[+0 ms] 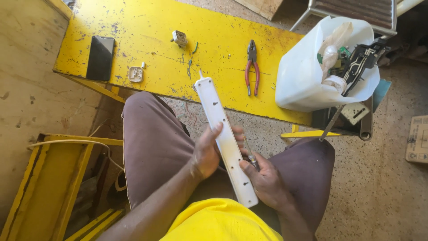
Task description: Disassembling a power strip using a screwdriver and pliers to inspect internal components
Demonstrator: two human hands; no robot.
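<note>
On the far left of the yellow painted wooden bench (147,27) lay a flat black phone (100,57), and near it a small white square socket face (135,74) and a loose white plug (179,38), all close enough to the bench edge that I judged a careless knock could send them to the floor. My left hand (206,151) was wrapped around the long white plastic power strip (226,139), which I held back side up over my lap, between my knees, its far end reaching toward the bench. My right hand (266,180) gripped the strip's near end while also pinching a thin metal-shafted screwdriver (250,156) against it; with that crowded hold I thought the tool might slip and jab my left fingers, or a freed screw might drop onto the speckled floor. Further right, red-handled pliers (252,67) rested on the bench, and a white plastic container (307,71) stuffed with parts overhung the edge and looked liable to tip.
</note>
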